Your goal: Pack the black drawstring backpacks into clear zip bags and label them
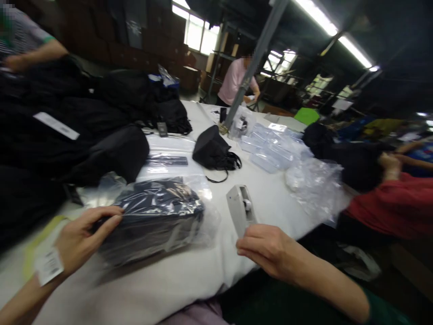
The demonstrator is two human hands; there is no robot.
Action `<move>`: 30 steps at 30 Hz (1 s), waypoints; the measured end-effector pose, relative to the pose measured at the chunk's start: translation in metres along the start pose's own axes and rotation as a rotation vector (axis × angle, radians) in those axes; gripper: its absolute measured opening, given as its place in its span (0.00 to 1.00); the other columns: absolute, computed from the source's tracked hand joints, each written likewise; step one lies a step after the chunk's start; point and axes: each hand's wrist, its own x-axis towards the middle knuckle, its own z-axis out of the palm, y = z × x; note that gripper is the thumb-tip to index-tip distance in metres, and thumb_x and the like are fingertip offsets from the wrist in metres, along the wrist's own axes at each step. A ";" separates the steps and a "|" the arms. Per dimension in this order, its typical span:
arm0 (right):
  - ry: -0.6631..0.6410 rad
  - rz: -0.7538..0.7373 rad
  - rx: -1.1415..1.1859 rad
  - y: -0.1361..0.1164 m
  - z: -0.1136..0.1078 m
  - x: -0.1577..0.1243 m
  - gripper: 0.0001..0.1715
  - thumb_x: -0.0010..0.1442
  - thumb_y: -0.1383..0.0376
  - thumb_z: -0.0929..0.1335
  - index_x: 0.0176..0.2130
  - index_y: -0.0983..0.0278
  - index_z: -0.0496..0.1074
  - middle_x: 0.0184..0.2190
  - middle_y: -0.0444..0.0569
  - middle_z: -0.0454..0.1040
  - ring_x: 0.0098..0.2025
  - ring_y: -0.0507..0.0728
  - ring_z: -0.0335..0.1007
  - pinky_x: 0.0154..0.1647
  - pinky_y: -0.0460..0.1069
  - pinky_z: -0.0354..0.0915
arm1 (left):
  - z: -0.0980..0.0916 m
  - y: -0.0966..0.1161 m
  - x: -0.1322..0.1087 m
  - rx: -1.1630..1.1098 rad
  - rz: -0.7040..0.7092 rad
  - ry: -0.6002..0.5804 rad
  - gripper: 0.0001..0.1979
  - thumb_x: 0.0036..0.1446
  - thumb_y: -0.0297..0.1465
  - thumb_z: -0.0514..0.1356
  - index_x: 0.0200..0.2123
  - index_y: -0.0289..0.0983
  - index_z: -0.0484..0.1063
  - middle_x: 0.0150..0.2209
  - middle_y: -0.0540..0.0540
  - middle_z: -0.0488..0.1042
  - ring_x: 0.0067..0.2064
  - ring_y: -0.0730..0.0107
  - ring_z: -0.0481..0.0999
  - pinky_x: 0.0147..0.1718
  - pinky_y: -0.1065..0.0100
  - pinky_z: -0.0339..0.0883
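Note:
My left hand (79, 237) pinches the left end of a clear plastic bag (206, 225), thumb and forefinger together. Inside the bag lies a dark, bulky folded article (158, 203). A white barcode label (49, 266) sits on my left wrist. My right hand (267, 248) is closed at the near end of a pale grey, box-like holder (236, 208), which has a small white roll (248, 205) in its hollow. Whatever is between the right fingers is hidden. Past the bag stands a small black drawstring bag (213, 149).
Black bags (115, 99) are heaped at the left. Clear plastic sleeves (270, 146) and crumpled plastic (314, 185) cover the right of the white table (189, 282). A slanted metal post (255, 63) rises beyond. Co-workers stand at the left and back; a red sleeve (392, 205) is at right.

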 end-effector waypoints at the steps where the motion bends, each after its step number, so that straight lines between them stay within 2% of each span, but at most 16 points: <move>1: -0.061 -0.094 0.040 -0.013 -0.014 0.022 0.17 0.70 0.63 0.60 0.39 0.64 0.75 0.28 0.48 0.70 0.30 0.53 0.67 0.31 0.46 0.60 | 0.001 0.000 0.000 -0.021 -0.086 -0.008 0.11 0.59 0.42 0.60 0.40 0.43 0.76 0.41 0.53 0.79 0.44 0.66 0.77 0.47 0.67 0.69; 4: -0.270 -0.317 0.187 -0.046 -0.049 0.087 0.11 0.68 0.66 0.63 0.37 0.65 0.74 0.29 0.48 0.73 0.32 0.52 0.69 0.33 0.44 0.61 | 0.003 0.001 0.007 -0.125 -0.154 -0.050 0.11 0.60 0.40 0.59 0.36 0.41 0.76 0.40 0.48 0.80 0.45 0.64 0.77 0.47 0.65 0.69; 7: -0.402 -0.510 0.289 -0.067 -0.065 0.152 0.08 0.66 0.67 0.66 0.38 0.66 0.75 0.31 0.49 0.76 0.34 0.52 0.70 0.35 0.44 0.63 | 0.003 0.003 0.012 -0.183 -0.157 -0.042 0.09 0.60 0.37 0.58 0.35 0.40 0.75 0.40 0.47 0.79 0.45 0.64 0.76 0.48 0.63 0.67; 11: -0.552 -0.645 0.241 -0.070 -0.051 0.230 0.10 0.65 0.65 0.67 0.36 0.68 0.76 0.29 0.48 0.76 0.29 0.50 0.68 0.31 0.43 0.61 | 0.001 0.006 0.011 -0.249 -0.146 -0.047 0.07 0.61 0.36 0.59 0.34 0.40 0.75 0.39 0.48 0.79 0.44 0.65 0.75 0.48 0.63 0.65; 15: -0.685 -0.694 0.067 -0.063 -0.021 0.285 0.07 0.62 0.66 0.69 0.34 0.67 0.76 0.28 0.46 0.77 0.26 0.49 0.66 0.28 0.44 0.58 | 0.000 0.008 0.011 -0.286 -0.136 -0.034 0.06 0.62 0.34 0.58 0.35 0.40 0.74 0.39 0.47 0.78 0.44 0.65 0.74 0.47 0.62 0.64; 19: -0.731 -0.678 -0.084 -0.058 -0.001 0.317 0.05 0.59 0.66 0.70 0.34 0.65 0.78 0.26 0.46 0.78 0.24 0.50 0.62 0.26 0.44 0.56 | -0.002 0.005 0.012 -0.305 -0.132 -0.056 0.04 0.62 0.32 0.59 0.37 0.40 0.73 0.41 0.48 0.78 0.45 0.65 0.73 0.48 0.62 0.63; 24: -0.788 -0.634 -0.077 -0.055 0.009 0.332 0.07 0.59 0.64 0.71 0.34 0.64 0.79 0.25 0.45 0.77 0.23 0.50 0.62 0.24 0.44 0.54 | -0.008 0.004 0.011 -0.283 -0.100 -0.126 0.05 0.63 0.34 0.58 0.40 0.41 0.72 0.44 0.48 0.77 0.47 0.65 0.72 0.48 0.62 0.62; 28: -0.829 -0.622 0.009 -0.055 0.013 0.335 0.07 0.59 0.64 0.72 0.34 0.66 0.79 0.24 0.44 0.76 0.23 0.49 0.63 0.24 0.44 0.54 | -0.005 0.017 0.013 -0.141 -0.184 -0.143 0.14 0.53 0.41 0.67 0.37 0.40 0.69 0.37 0.48 0.75 0.42 0.59 0.71 0.42 0.59 0.61; 30: -0.820 -0.596 0.084 -0.051 0.020 0.337 0.07 0.58 0.63 0.73 0.35 0.66 0.77 0.24 0.43 0.75 0.24 0.49 0.64 0.25 0.43 0.55 | 0.002 0.023 0.011 -0.049 -0.203 -0.124 0.16 0.49 0.40 0.69 0.34 0.39 0.68 0.33 0.49 0.73 0.39 0.59 0.70 0.40 0.59 0.61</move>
